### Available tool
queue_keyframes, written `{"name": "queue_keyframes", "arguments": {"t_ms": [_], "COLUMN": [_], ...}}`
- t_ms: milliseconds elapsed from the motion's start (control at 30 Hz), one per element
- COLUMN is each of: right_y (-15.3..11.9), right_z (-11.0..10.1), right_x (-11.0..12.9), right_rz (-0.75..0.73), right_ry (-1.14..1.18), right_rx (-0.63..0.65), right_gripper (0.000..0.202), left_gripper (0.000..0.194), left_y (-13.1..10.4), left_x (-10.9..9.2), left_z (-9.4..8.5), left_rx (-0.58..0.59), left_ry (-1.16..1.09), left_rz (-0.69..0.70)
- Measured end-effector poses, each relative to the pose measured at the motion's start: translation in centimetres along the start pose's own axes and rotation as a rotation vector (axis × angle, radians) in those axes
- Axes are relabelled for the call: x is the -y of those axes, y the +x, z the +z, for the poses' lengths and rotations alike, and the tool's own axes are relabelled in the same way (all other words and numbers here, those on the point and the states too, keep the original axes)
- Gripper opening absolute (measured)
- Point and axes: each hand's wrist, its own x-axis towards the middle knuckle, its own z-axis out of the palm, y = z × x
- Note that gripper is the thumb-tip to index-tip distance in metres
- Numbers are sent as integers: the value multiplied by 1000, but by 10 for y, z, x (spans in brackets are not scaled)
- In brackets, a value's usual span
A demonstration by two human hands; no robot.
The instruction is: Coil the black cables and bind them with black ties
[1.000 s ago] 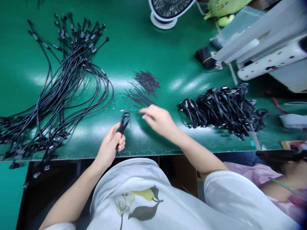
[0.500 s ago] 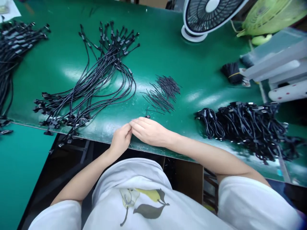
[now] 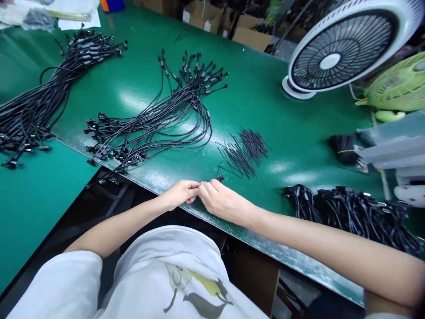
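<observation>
At the table's front edge my left hand (image 3: 182,195) and my right hand (image 3: 217,200) meet, fingertips pinched together. They close on a black cable, mostly hidden by the fingers; its small connector (image 3: 219,178) sticks out past my right hand. Just beyond lies a pile of short, thin black ties (image 3: 254,146), some scattered loosely towards my hands. To the left, a spread bunch of black cables (image 3: 156,119) with connectors at both ends lies unwound. On the right are several black cables wound into bundles (image 3: 352,212).
Another bunch of cables (image 3: 56,88) lies at the far left of the green table (image 3: 265,110). A white fan (image 3: 332,57) stands at the back right, near a yellow-green basket-like object (image 3: 398,84). A banded black bundle (image 3: 343,148) lies at right. Cardboard boxes (image 3: 202,15) stand behind.
The view has swung, so the table's contents appear farther right and lower. My left hand has turned flatter, its fingers pointing towards my right hand; both hands still meet at the table edge.
</observation>
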Motion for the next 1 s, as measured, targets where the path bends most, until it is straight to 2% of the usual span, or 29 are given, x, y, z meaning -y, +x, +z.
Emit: {"name": "queue_keyframes", "arguments": {"t_ms": [67, 167, 267, 333, 433, 533, 600, 667, 767, 833, 933, 1000], "right_y": [1, 2, 4, 7, 15, 22, 25, 24, 17, 10, 1, -1], "right_z": [2, 6, 15, 22, 30, 35, 39, 43, 47, 45, 36, 28], "right_x": [0, 1, 0, -3, -7, -5, -2, 1, 1, 0, 1, 4], "right_rz": [-69, -116, -16, 177, 569, 893, 1031, 1116, 1130, 1087, 1004, 877], "right_ry": [-10, 6, 78, 222, 607, 1098, 1369, 1509, 1432, 1295, 1080, 928], "right_rx": [-27, -74, -69, -31, -8, -174, -268, -298, -323, -335, -385, -403], "right_gripper": [27, 27, 25, 24, 24, 30, 31, 32, 30, 28, 29, 31], "left_gripper": [16, 21, 19, 18, 15, 13, 9, 13, 38, 48, 46, 38], "left_y": [0, -3, -5, -4, 2, 4, 2, -3, -10, -11, -7, -3], "left_x": [1, 1, -2, -6, -10, -12, -12, -11, -9, -7, -5, -6], "left_z": [2, 5, 7, 8, 9, 6, 2, -3, -11, -16, -22, -26], "left_rx": [8, -3, -51, -104, -230, -306, -322, -315, -238, -183, -133, -96], "left_ry": [-40, -169, -258, -294, -386, -396, -235, 120, 681, 881, 924, 712], "left_rz": [-16, -76, -79, -23, 110, 288, 434, 567, 669, 669, 560, 430]}}
